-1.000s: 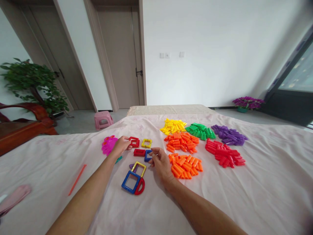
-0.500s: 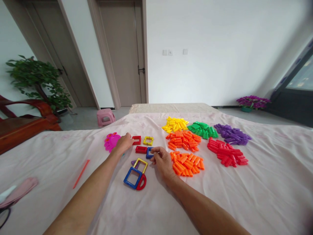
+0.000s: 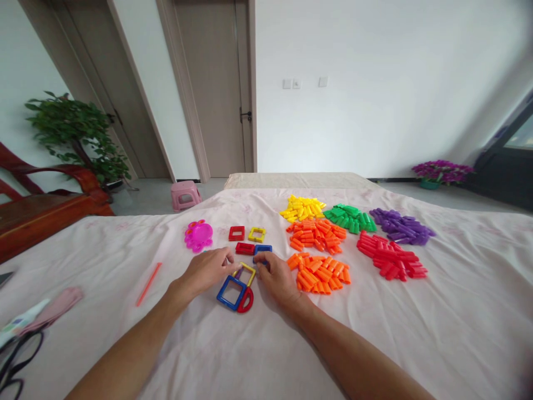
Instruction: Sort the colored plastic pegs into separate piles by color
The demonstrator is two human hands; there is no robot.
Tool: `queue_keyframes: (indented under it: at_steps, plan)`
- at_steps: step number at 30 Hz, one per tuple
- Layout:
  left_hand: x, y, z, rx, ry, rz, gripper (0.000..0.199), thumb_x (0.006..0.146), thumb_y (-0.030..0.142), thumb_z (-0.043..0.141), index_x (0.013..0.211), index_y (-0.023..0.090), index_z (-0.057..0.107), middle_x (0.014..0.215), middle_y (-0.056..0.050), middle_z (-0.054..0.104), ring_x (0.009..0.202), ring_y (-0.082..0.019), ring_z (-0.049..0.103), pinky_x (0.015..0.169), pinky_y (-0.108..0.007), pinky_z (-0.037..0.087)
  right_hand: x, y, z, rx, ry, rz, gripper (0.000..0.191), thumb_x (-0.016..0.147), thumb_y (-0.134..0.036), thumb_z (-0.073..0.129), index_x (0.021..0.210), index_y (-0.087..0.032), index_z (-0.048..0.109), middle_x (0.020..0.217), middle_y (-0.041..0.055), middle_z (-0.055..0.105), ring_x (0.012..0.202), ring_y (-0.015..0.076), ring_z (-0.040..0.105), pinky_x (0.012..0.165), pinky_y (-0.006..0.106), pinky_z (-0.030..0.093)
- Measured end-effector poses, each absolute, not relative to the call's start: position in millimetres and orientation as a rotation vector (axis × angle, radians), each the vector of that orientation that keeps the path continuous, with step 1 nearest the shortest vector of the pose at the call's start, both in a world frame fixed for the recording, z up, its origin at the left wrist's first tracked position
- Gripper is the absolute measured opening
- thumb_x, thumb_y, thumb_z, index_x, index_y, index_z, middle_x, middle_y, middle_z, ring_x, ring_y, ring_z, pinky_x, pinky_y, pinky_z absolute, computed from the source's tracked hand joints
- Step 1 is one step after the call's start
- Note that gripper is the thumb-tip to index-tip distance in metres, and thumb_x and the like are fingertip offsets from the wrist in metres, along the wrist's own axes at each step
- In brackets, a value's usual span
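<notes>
My left hand (image 3: 210, 268) is over the upper left of a group of tiles, its fingers apart beside the yellow square frame (image 3: 249, 273) and a mostly covered purple piece. Below them lie a large blue square frame (image 3: 231, 293) and a red rounded tile (image 3: 246, 300). The fingers of my right hand (image 3: 275, 273) close on the near edge of a small blue tile (image 3: 263, 249), which lies beside a red tile (image 3: 245, 248). Behind these are a red square tile (image 3: 237, 229) and a yellow square tile (image 3: 257, 231).
Piles of yellow (image 3: 303, 208), green (image 3: 350, 217), purple (image 3: 402, 226), red (image 3: 391, 256) and orange (image 3: 320, 273) pieces cover the right side. At left are a pink flower-shaped dish (image 3: 200, 234), an orange stick (image 3: 149, 284) and glasses (image 3: 20, 355).
My left hand has moved nearer and to the right, from beside the red square tile to the tile group. My right hand stays by the small blue tile. The view has shifted slightly.
</notes>
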State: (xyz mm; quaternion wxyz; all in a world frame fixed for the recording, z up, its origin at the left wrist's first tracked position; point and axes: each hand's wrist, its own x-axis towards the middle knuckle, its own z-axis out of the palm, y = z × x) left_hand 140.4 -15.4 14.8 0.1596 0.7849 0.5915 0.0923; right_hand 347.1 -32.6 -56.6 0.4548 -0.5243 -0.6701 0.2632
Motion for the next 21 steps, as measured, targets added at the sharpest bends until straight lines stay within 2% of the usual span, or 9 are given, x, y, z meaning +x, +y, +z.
queue_keyframes:
  at_steps: [4, 9, 13, 16, 21]
  plan:
    - [137.8, -28.7, 14.3, 2.265, 1.646, 0.127, 0.033, 0.073, 0.050, 0.067, 0.096, 0.028, 0.062, 0.088, 0.003, 0.073, 0.083, -0.020, 0.065, 0.063, -0.026, 0.035, 344.6, -42.5, -47.3, -1.401, -1.889, 0.523, 0.027, 0.088, -0.024, 0.056, 0.112, -0.023, 0.069, 0.110, 0.0055, 0.073, 0.098, 0.0208, 0.067, 0.084, 0.031, 0.049]
    - [135.5, -27.6, 6.3, 2.310, 1.611, 0.104, 0.024, 0.075, 0.036, 0.061, 0.097, 0.025, 0.061, 0.090, 0.001, 0.072, 0.082, -0.020, 0.064, 0.065, -0.027, 0.035, 339.7, -48.8, -39.8, -1.472, -2.016, 0.472, 0.038, 0.087, -0.028, 0.060, 0.124, -0.022, 0.066, 0.114, 0.0079, 0.071, 0.105, 0.0224, 0.065, 0.087, 0.031, 0.047]
    - [133.8, -25.6, 3.2, 2.309, 1.575, 0.102, 0.022, 0.073, 0.030, 0.059, 0.094, 0.024, 0.061, 0.088, -0.001, 0.070, 0.082, -0.021, 0.063, 0.065, -0.028, 0.036, 339.4, -44.0, -42.0, -1.510, -1.902, 0.620, 0.036, 0.083, -0.028, 0.065, 0.118, -0.022, 0.070, 0.104, 0.0064, 0.072, 0.091, 0.0199, 0.066, 0.077, 0.028, 0.048]
    - [132.2, -25.7, 2.2, 2.312, 1.534, 0.096, 0.020, 0.071, 0.030, 0.061, 0.090, 0.024, 0.063, 0.089, -0.002, 0.070, 0.083, -0.022, 0.063, 0.066, -0.028, 0.037, 341.4, -36.9, -48.7, -1.437, -1.702, 0.719, 0.023, 0.081, -0.024, 0.064, 0.102, -0.022, 0.074, 0.095, 0.0042, 0.072, 0.083, 0.0182, 0.065, 0.072, 0.028, 0.048]
    - [126.2, -21.4, -1.6, 2.231, 1.445, 0.160, 0.026, 0.068, 0.033, 0.069, 0.093, 0.027, 0.070, 0.090, -0.001, 0.072, 0.084, -0.023, 0.065, 0.068, -0.027, 0.041, 346.5, -29.3, -54.1, -1.141, -1.494, 0.622, 0.012, 0.080, -0.020, 0.062, 0.089, -0.021, 0.070, 0.088, 0.0043, 0.065, 0.077, 0.0175, 0.060, 0.069, 0.030, 0.050]
